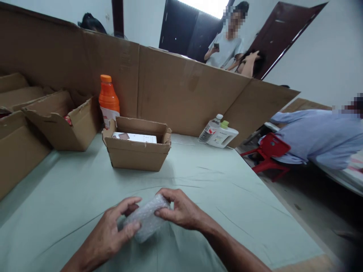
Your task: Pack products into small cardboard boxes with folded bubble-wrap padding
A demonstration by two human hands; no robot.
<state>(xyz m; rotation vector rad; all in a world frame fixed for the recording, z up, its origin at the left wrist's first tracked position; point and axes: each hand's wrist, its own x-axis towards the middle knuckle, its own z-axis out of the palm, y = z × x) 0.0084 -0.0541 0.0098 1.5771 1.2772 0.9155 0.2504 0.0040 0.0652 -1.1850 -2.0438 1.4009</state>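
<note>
A small bundle of clear bubble wrap (151, 218) is between my two hands, tilted just above the green-covered table (215, 189). Whatever is inside the wrap cannot be made out. My right hand (183, 209) pinches its upper right end between thumb and fingers. Around the lower left end curls my left hand (109, 228), its thumb lying on the front of the wrap and its fingers partly behind it. Beyond the hands stands an open cardboard box (138, 156) with a white printed box (134, 137) inside.
More open cardboard boxes (82, 126) line the left side. An orange-capped bottle (108, 99) stands behind the middle box. A clear plastic bottle (210, 129) and a white jug (222, 136) lean by the cardboard wall (176, 90). Other people are beyond; a red chair (273, 147) is right.
</note>
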